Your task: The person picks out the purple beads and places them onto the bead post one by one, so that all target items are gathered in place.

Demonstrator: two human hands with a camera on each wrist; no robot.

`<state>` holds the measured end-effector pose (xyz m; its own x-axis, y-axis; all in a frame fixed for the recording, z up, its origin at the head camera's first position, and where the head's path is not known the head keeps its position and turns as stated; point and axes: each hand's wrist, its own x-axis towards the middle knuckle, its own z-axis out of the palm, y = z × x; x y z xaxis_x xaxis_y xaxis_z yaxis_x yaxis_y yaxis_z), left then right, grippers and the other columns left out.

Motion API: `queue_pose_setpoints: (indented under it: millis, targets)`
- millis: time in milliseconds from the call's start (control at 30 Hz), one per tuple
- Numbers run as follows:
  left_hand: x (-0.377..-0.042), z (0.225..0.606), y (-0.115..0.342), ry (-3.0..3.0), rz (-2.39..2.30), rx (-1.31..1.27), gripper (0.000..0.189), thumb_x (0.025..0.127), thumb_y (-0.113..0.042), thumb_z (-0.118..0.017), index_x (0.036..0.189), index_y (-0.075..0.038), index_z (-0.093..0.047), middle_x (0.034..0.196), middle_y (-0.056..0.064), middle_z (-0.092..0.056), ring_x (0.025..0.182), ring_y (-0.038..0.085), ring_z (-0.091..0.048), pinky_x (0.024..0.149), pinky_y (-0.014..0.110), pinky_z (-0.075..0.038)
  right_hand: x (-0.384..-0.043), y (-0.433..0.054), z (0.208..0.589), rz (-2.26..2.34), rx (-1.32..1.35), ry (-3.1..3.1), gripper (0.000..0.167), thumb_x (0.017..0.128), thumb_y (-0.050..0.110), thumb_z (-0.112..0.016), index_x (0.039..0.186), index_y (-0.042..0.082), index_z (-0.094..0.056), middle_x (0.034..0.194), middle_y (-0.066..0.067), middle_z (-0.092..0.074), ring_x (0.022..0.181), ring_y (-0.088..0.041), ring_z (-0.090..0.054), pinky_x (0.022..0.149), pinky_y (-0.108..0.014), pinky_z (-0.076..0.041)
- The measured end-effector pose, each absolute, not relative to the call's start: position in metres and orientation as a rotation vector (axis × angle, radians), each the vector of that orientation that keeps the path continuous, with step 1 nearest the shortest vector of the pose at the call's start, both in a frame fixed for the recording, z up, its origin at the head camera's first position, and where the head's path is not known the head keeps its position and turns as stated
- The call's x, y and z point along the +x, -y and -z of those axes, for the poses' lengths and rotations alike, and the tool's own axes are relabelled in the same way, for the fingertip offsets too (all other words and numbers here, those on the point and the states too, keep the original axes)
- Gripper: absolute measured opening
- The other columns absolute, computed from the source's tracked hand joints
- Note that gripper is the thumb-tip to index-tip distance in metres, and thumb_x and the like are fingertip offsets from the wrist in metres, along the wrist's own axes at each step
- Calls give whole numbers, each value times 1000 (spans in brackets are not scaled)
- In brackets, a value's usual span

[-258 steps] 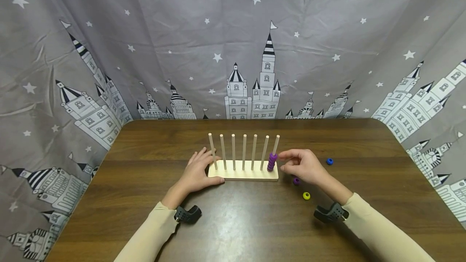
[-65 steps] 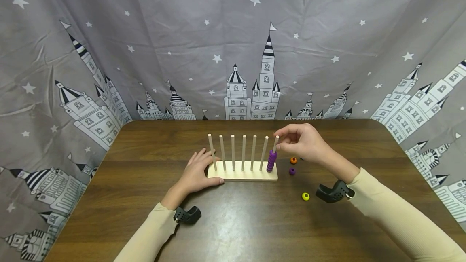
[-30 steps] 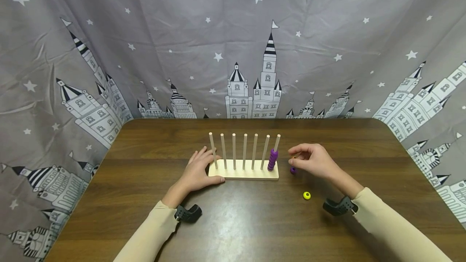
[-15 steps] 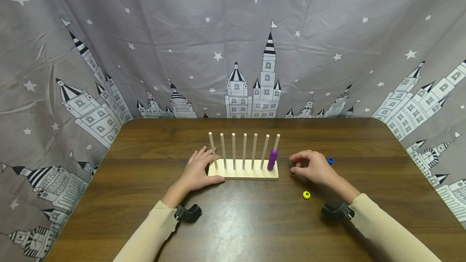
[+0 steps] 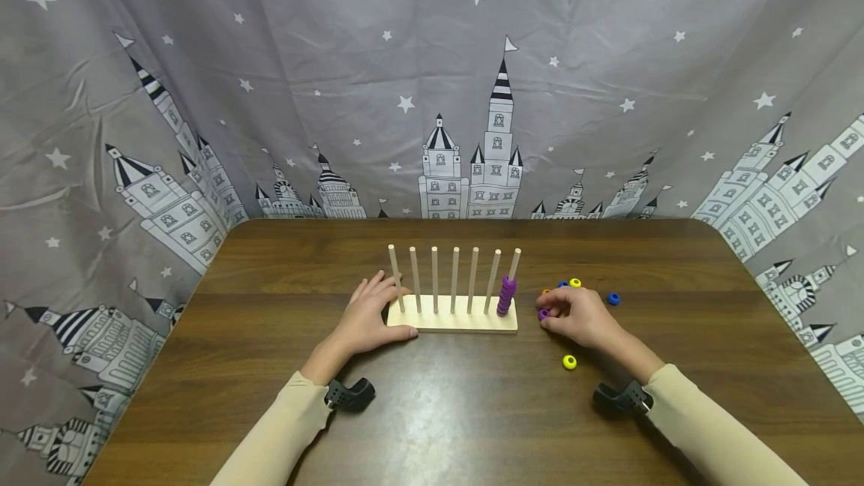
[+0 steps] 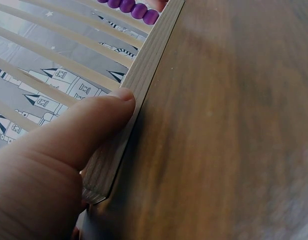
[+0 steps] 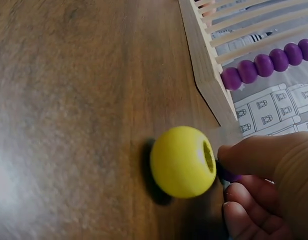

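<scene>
A pale wooden peg stand [image 5: 452,325] with a row of upright pegs rests on the table, several purple beads [image 5: 505,297] stacked on its rightmost peg. My left hand [image 5: 364,321] holds the stand's left end, thumb along the front edge and fingers behind. To the right of the stand, my right hand [image 5: 582,315] pinches a loose purple bead [image 5: 544,314] between thumb and fingertips, low at the tabletop. In the right wrist view the thumb mostly hides that bead [image 7: 228,175], and a yellow bead [image 7: 181,162] lies close beside the thumb.
The yellow bead [image 5: 570,362] lies nearer the front, below my right hand. Beyond the fingers sit an orange bead [image 5: 545,292], a blue bead [image 5: 563,285] and another yellow bead [image 5: 575,283]. Another blue bead [image 5: 613,298] is to the right. A grey castle-print curtain [image 5: 337,96] hangs behind the table.
From above the rightmost peg, my right hand has come down and right to the loose purple bead, now between its fingertips. The purple stack is taller than in the earliest frame. My left hand stays put.
</scene>
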<state>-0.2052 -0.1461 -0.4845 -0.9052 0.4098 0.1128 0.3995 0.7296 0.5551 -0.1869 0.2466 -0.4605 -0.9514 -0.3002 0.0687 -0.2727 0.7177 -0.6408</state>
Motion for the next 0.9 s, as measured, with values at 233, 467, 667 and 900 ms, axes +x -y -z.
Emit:
queue_pose_setpoints:
  millis: [233, 467, 667, 900]
  targets:
    - [-206, 485, 147, -2907, -928, 680, 66, 76, -46, -83, 129, -10, -67, 156, 16, -50, 153, 47, -27, 126, 67, -14, -186, -245, 463, 978, -535, -2910, 22, 79, 2, -80, 101, 3, -77, 83, -1, -72, 74, -5, -61, 63, -18, -51]
    - [-205, 486, 147, -2905, -922, 671, 66, 76, -46, -83, 129, -10, -68, 155, 16, -50, 154, 46, -27, 126, 67, -15, -184, -244, 465, 1017, -529, -2925, 19, 78, 3, -79, 97, 4, -77, 77, 2, -68, 67, 0, -54, 58, -18, -47]
    - [-205, 486, 147, -2908, -926, 674, 66, 76, -46, -84, 129, -10, -68, 155, 16, -51, 153, 46, -28, 126, 67, -15, -182, -242, 465, 1149, -478, -2896, 18, 78, 3, -79, 95, 4, -78, 79, 0, -68, 66, 1, -54, 59, -18, -49]
    - [-205, 483, 146, -2912, -922, 681, 66, 76, -45, -83, 129, -9, -67, 155, 17, -50, 153, 47, -28, 125, 67, -15, -183, -240, 457, 1323, -461, -2824, 19, 79, -1, -79, 97, 0, -77, 84, -8, -69, 67, 2, -55, 56, -17, -49]
